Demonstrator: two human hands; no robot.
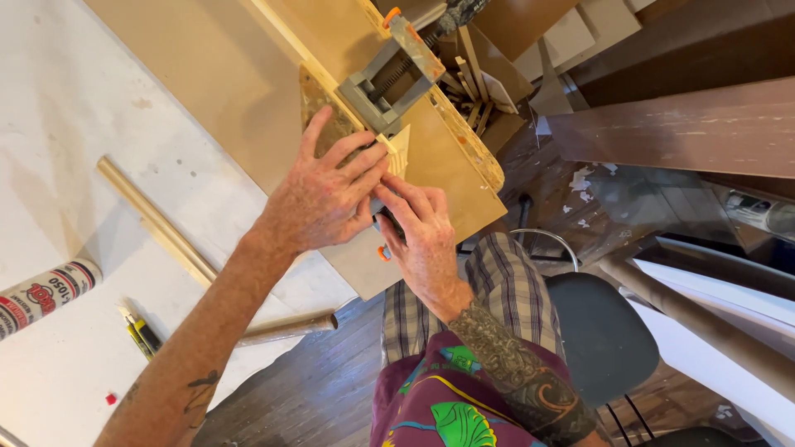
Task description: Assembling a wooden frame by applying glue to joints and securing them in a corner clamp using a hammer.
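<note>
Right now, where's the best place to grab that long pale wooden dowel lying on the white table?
Probably the long pale wooden dowel is best pinched mid-length from above: it lies flat and bare there, while its near end slips under the left forearm.

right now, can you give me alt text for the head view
Both hands, left hand and right hand, press a small pale wood piece against a tan board beside a grey clamp. A cardboard tube and sealant cartridge lie on the white table.

A grey clamp (387, 79) with orange tips sits above the hands, tan board (248, 74) beneath, plaid shorts (497, 281) below
</note>
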